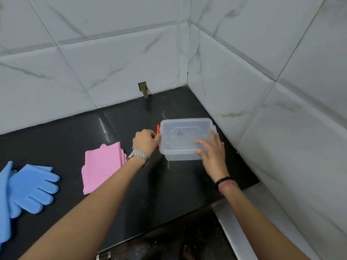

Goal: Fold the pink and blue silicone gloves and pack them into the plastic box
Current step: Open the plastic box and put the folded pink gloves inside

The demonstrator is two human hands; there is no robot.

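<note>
A clear plastic box (185, 136) with its lid on stands on the black counter near the corner of the walls. An orange clip (158, 130) sits on its left side. My left hand (145, 140) pinches that clip at the box's left edge. My right hand (213, 152) rests on the lid's right front part, fingers spread. The pink gloves (102, 167) lie flat on the counter left of my left forearm. The blue gloves (30, 186) lie at the far left, fingers pointing right, partly cut off by the frame edge.
The black counter (159, 184) meets white marble-look tiled walls at the back and right. A small cut-out with a stub (143, 89) shows in the back wall. The counter's front edge runs diagonally at the lower right, with the floor below.
</note>
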